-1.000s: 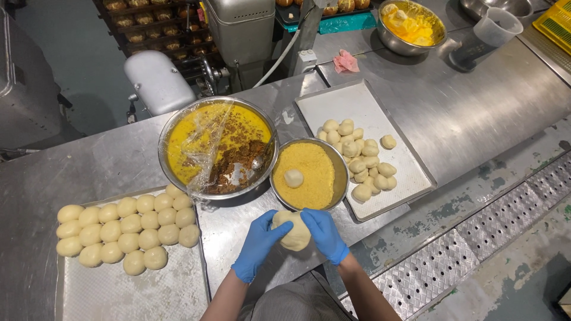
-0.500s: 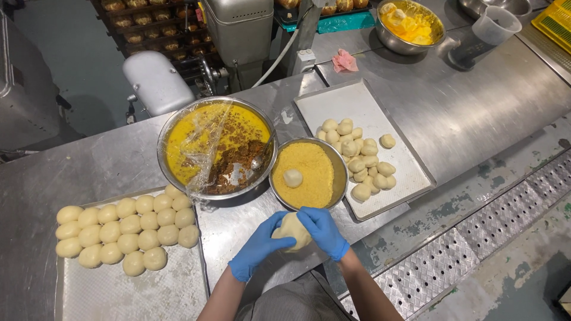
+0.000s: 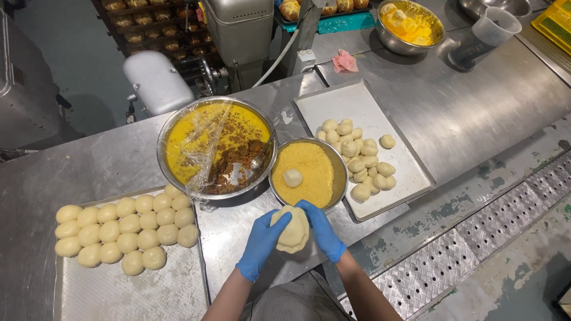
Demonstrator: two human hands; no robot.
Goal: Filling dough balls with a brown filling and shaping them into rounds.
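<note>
The dough piece (image 3: 292,229), pale yellow and rounded, sits between both hands just above the near edge of the steel surface (image 3: 476,113). The left hand (image 3: 260,244) in a blue glove cups it from the left, and the right hand (image 3: 321,230), also gloved in blue, wraps it from the right with fingers curled over its top; both hands are closed around it.

Just beyond the hands stands a small metal bowl of yellow crumbs (image 3: 309,172) with one small dough ball (image 3: 292,177) lying in the crumbs. Touching it on the left is a large metal bowl (image 3: 214,148) holding yellow liquid and a brown filling, partly covered by crumpled clear film, with a spoon (image 3: 260,159) resting at its right side.

To the left lies a flat tray (image 3: 137,291) carrying rows of round dough balls (image 3: 122,229) packed closely together. To the right a second tray (image 3: 357,104) holds a loose cluster of smaller dough pieces (image 3: 360,157), one of them lying slightly apart on the right.

Farther back on the surface are a crumpled pink cloth (image 3: 344,61), another metal bowl with yellow mixture (image 3: 411,27), and a clear plastic jug (image 3: 496,27). A yellow crate (image 3: 553,21) shows at the top right corner. A teal tray of baked brown rolls (image 3: 321,9) sits at the top edge, beside a grey machine (image 3: 238,27). No labels or signs can be made out.
</note>
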